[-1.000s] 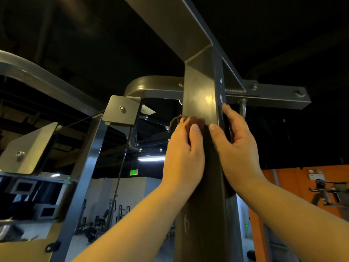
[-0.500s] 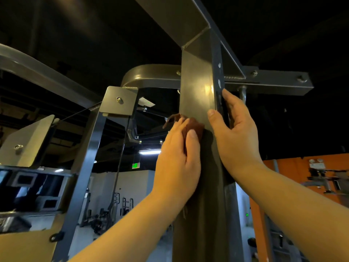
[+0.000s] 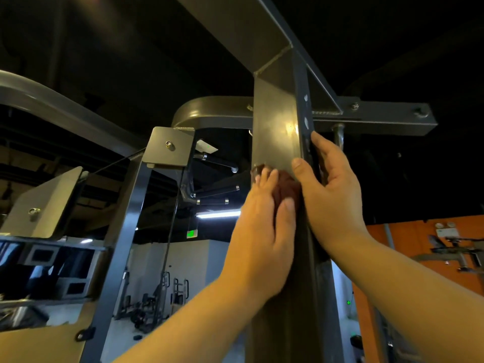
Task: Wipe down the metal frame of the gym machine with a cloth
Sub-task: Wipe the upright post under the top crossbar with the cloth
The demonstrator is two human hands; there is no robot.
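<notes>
Presses a crumpled, dark reddish-brown cloth (image 3: 286, 188) against the front face of the metal frame (image 3: 275, 121), a smooth, grey, square-sectioned upright welded under a slanting cross beam (image 3: 235, 24). Covers the cloth with the left hand (image 3: 262, 237), fingers straight and pointing up. Clasps the upright's right edge with the right hand (image 3: 335, 197), thumb in front, fingers curled behind.

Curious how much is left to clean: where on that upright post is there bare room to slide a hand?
Free on the post: its front face between the cloth and the weld under the top beam, and below the left hand. Crowded midway, where the left hand presses the cloth and the right hand grips the edge.
</notes>
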